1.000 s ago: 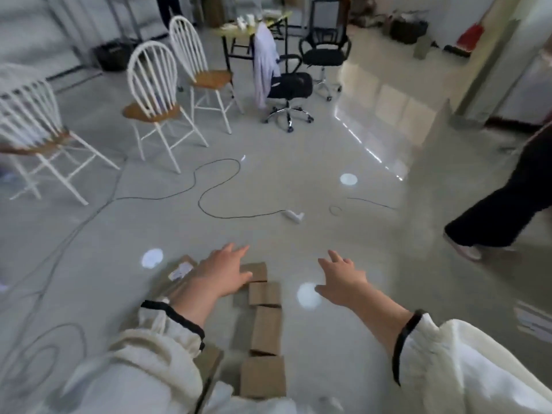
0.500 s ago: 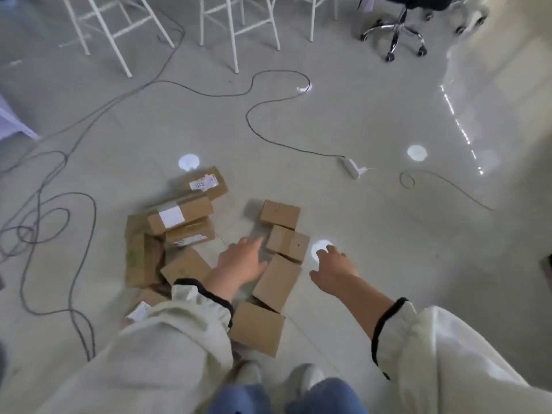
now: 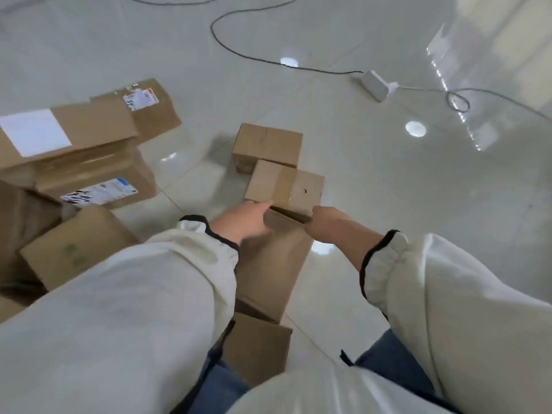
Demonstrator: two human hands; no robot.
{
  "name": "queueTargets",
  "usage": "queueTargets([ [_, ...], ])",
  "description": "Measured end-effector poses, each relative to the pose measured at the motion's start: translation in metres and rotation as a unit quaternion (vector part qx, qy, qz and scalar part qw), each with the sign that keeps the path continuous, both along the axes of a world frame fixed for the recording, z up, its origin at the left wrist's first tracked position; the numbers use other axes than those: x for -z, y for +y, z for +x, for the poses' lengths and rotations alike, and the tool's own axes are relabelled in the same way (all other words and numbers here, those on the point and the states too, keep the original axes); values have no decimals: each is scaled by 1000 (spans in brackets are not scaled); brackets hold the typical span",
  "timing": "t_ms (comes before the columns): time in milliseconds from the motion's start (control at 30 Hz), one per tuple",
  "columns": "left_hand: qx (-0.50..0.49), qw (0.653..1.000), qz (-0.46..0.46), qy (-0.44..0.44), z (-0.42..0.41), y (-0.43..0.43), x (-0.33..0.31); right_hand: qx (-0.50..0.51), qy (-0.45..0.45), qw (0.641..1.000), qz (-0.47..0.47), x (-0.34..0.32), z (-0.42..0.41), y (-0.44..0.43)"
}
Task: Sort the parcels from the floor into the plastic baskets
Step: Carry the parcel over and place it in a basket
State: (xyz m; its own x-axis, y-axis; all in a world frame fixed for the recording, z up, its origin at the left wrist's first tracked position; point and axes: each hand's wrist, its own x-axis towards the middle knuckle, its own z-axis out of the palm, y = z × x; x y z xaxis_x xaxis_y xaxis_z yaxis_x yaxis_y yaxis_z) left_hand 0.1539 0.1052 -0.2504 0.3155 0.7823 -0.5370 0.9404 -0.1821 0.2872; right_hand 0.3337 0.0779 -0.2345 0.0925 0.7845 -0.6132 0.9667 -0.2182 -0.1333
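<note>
Several brown cardboard parcels lie on the glossy floor. A long parcel [image 3: 268,273] runs away from me, and both my hands are at its far end. My left hand [image 3: 243,221] holds its far left corner, blurred by motion. Fingers of my right hand [image 3: 327,224] curl over its far right corner. A small taped parcel [image 3: 286,186] touches that end, with another small parcel [image 3: 267,146] behind it. A further parcel [image 3: 257,348] lies at my knees. No plastic basket is in view.
A heap of larger labelled parcels [image 3: 89,174] sits to the left. A white power strip [image 3: 375,85] and black cables [image 3: 239,52] lie on the floor beyond. My white sleeves and blue-jeaned knees fill the bottom of the view.
I have bent down, so the parcels look much closer. Both hands dropped from hovering above the row to the far end of the long parcel and closed on it.
</note>
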Motion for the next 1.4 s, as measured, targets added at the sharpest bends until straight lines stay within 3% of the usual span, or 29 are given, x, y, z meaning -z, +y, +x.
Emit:
queueTargets([
  [200, 37, 999, 13, -3, 3, 10, 10, 71, 94, 991, -69, 10, -3, 0],
  [333, 22, 999, -26, -14, 5, 7, 22, 156, 167, 960, -160, 16, -8, -2],
  [433, -18, 997, -37, -68, 7, 17, 22, 223, 240, 931, -164, 19, -12, 12],
  [500, -48, 995, -33, -82, 6, 22, 15, 267, 292, 911, -116, 17, -15, 22],
  [567, -80, 991, -12, -109, 2, 26, 5, 274, 278, 919, -48, 5, -12, 28],
  [633, -101, 986, 41, -128, -3, 30, -9, 266, 249, 931, 29, -10, -7, 35],
  [800, -171, 946, 200, -188, -8, 44, -37, 252, 304, 901, 183, -29, 0, 53],
  [933, -181, 918, 270, -228, -10, 48, -46, 251, 283, 892, 249, -32, 1, 54],
  [1067, -171, 954, 195, -149, -19, 38, -31, 268, 308, 903, 131, -20, 3, 41],
  [1167, -230, 956, 97, -156, -25, 39, -31, 291, 364, 883, 52, -23, 5, 39],
  [1233, -215, 962, 42, -161, -26, 41, -35, 271, 379, 885, 23, -25, 6, 39],
  [1400, -157, 971, 67, -166, -28, 23, -37, 212, 379, 900, 43, -24, 8, 22],
])
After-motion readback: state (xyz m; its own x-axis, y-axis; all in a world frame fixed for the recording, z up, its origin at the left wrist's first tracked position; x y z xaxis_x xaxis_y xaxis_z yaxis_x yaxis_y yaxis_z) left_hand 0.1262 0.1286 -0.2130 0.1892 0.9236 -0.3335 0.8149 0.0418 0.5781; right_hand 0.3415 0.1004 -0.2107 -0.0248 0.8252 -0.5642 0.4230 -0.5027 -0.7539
